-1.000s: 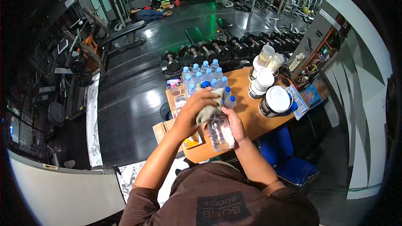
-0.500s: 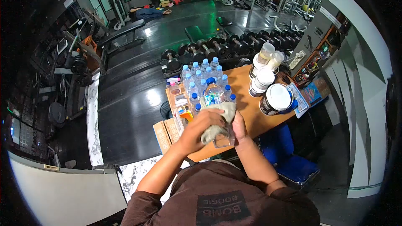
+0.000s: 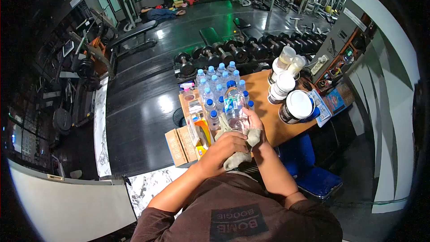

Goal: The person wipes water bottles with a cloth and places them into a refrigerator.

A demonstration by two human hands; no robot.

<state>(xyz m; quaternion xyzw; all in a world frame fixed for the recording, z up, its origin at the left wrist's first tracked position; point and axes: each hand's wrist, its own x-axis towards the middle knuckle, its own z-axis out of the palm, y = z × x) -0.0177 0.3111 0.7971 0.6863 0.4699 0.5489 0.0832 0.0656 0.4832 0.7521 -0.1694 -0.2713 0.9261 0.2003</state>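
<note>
A large clear water bottle (image 3: 232,101) with a blue cap tilts in front of my body, its cap end away from me. My right hand (image 3: 254,121) grips the bottle's side. My left hand (image 3: 227,147) is closed on a pale cloth (image 3: 237,160), pressed around the bottle's base. Part of the cloth also bunches near my right fingers. Just beyond, smaller blue-capped water bottles (image 3: 214,80) stand in a close group on the wooden table (image 3: 262,90).
White-lidded tubs (image 3: 298,104) and stacked jars stand at the table's right. Cardboard boxes (image 3: 180,145) sit at the left edge. A blue chair (image 3: 316,177) is at lower right. Behind the table runs a dumbbell rack (image 3: 235,51). Far off, a person (image 3: 161,14) lies on the floor.
My left hand and the cloth have slid down from the bottle's middle to its base, uncovering the label. My right hand has shifted up along its side.
</note>
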